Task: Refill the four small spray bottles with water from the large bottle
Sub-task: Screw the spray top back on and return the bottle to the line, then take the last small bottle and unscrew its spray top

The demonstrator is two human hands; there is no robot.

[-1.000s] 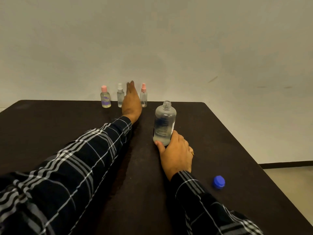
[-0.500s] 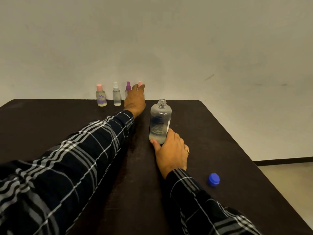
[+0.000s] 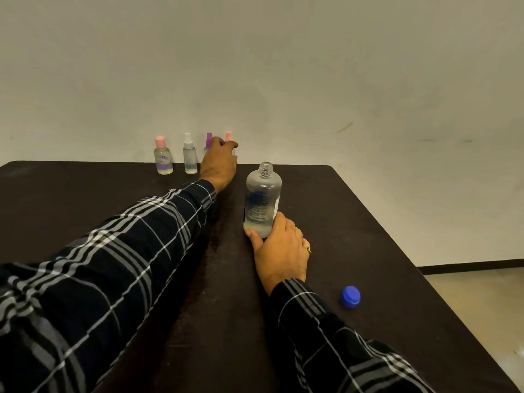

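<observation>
Left fingers (image 3: 231, 145): curled round the body of the pink sprayer (image 3: 228, 135), whose body is mostly hidden behind the left hand (image 3: 218, 163); only its pink top shows clearly. Right thumb (image 3: 254, 237): pressed on the near side of the base of the big bottle (image 3: 262, 199), with the right hand (image 3: 280, 251) wrapped round the base from the right; its other fingers are hidden. Ring (image 3: 309, 249): gold, on a right finger. Big bottle: clear plastic, upright on the table (image 3: 71, 211), uncapped with its threaded neck bare, a printed label on its side and a shallow layer of water at the bottom. Pink sprayer: beyond and just left of the big bottle, at the table's far edge. Purple sprayer (image 3: 209, 137): next left, touching or just beside the left hand, only its top in view. White sprayer (image 3: 189, 156): further left, clear and upright, a little liquid low down. Pink-cap bottle (image 3: 163, 158): leftmost, rounder, with a purple label. Blue cap (image 3: 350, 296): on the table, nearer than the big bottle and well to its right. Sleeves (image 3: 127, 251): dark plaid on both arms. Table: dark and matt. Wall (image 3: 283, 66): plain, pale and scuffed, behind the big bottle. Floor (image 3: 482, 302): pale, to the right, with a dark skirting strip.
</observation>
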